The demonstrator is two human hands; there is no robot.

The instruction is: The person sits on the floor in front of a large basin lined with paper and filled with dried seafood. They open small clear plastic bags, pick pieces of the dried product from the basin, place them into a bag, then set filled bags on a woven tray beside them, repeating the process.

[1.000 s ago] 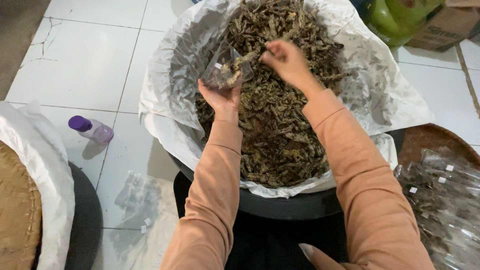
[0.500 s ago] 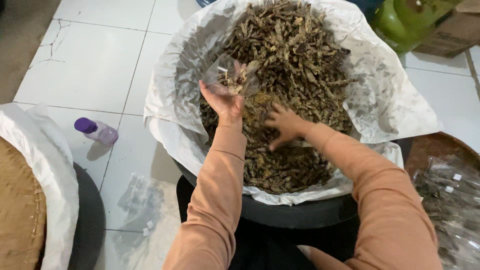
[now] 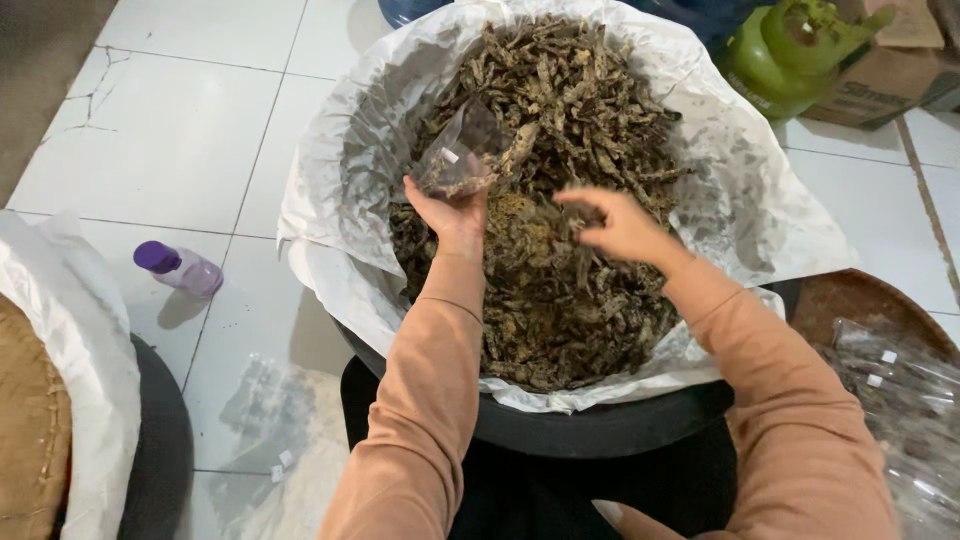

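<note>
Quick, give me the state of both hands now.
Left hand: closed, holding a small clear bag.
Right hand: fingers loosely curled over the dried pieces; holding anything cannot be told.

Brown dried pieces [image 3: 560, 290], white liner [image 3: 770, 215] (crinkled), purple-capped bottle [image 3: 178, 268], green cylinder [image 3: 790, 50].

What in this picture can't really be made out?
Head view only:
- right hand: motion-blurred; whether it holds chips is unclear.
- clear bag in left hand: contents hazy.
- green canister: cut by top edge.
- tub bottom: buried under dried chips.

1 small clear bag [image 3: 462, 155], 1 purple-capped bottle [image 3: 180, 268], 2 hands
</note>
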